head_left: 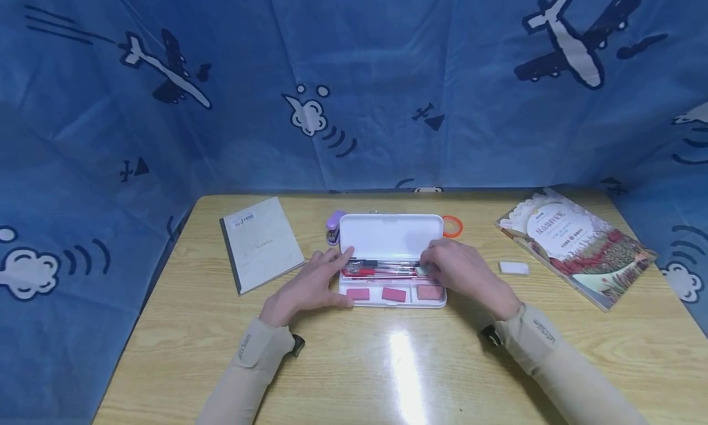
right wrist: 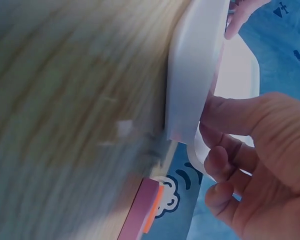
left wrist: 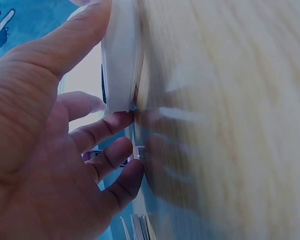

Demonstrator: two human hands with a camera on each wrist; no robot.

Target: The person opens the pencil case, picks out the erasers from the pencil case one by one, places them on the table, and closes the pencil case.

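Note:
An open white pencil case (head_left: pixel 391 237) lies on the table with its lid raised at the back. Several pens (head_left: pixel 381 268) fill its long rear compartment, and pink erasers (head_left: pixel 394 295) sit in the front compartments. My left hand (head_left: pixel 310 284) holds the case at its left end, thumb at the front corner and fingers toward the back. Over the right end of the case, my right hand (head_left: pixel 459 266) reaches in with curled fingers. At its fingertips it pinches a small pale eraser (head_left: pixel 421 270) above the pens, partly hidden by the hand.
Left of the case lies a grey notebook (head_left: pixel 262 244). A purple stapler (head_left: pixel 334 227) and a roll of orange tape (head_left: pixel 452 226) are behind the case. To the right are a white eraser (head_left: pixel 514 268) and a colourful book (head_left: pixel 575 247). Blue curtain surrounds the table.

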